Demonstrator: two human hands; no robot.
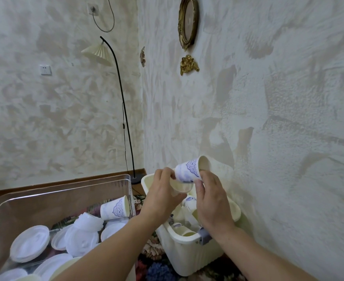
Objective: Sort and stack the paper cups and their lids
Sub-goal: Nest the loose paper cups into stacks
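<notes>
Above the cream bin I hold a white paper cup with a blue pattern, tipped on its side with its mouth to the right. My right hand grips it from below with thumb and fingers. My left hand holds a round translucent lid just under the cup's base, and its fingertips touch the base. More cups lie jumbled inside the bin. The clear box on the left holds several white lids and one patterned cup lying on its side.
The textured wall stands close on the right, right behind the bin. A black floor lamp rises in the corner behind both containers. A floral carpet covers the floor between them.
</notes>
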